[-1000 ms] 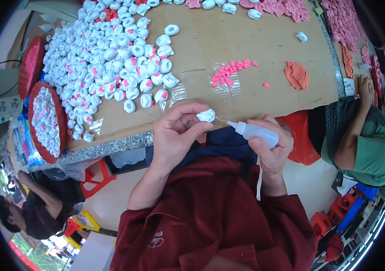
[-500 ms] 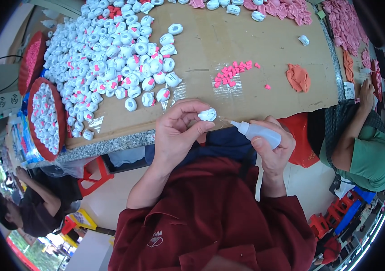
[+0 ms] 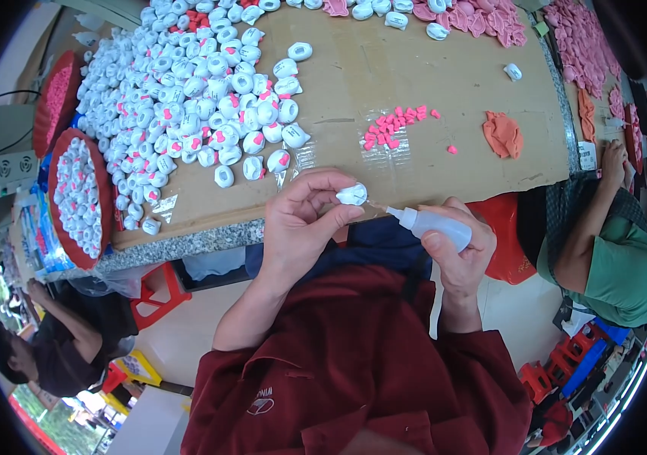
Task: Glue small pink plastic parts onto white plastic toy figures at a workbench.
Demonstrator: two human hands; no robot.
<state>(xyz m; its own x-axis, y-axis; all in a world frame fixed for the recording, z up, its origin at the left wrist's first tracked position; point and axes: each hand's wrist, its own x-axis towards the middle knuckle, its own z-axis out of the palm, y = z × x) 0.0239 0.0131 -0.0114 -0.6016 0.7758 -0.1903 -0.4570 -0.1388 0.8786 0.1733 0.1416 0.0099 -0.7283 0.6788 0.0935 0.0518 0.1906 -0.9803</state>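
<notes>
Pinched between the thumb and fingers of my left hand (image 3: 304, 214) is a small white cat-head-shaped piece (image 3: 351, 195), held just off the table's near edge. My right hand (image 3: 460, 246) is wrapped round a translucent squeeze bottle (image 3: 438, 227). Its thin nozzle points left at the white piece, and the tip sits close to it; whether they touch I cannot tell. Beyond my hands, a small cluster of pink bow-shaped pieces (image 3: 393, 126) lies on the cardboard. To the left spreads a big heap of white pieces (image 3: 209, 98), several bearing pink bows.
Cardboard (image 3: 338, 83) covers the granite-edged table (image 3: 187, 241). An orange crumpled cloth-like piece (image 3: 503, 135) lies right, pink pieces (image 3: 475, 17) farther back. Red bowls (image 3: 96, 235) stand left. One co-worker in green (image 3: 619, 258) sits right; another person in dark clothes (image 3: 65, 341) is left.
The view has shifted slightly, so the table things sit a little right and lower. Both hands keep their grips, with the white piece and the nozzle still close together.
</notes>
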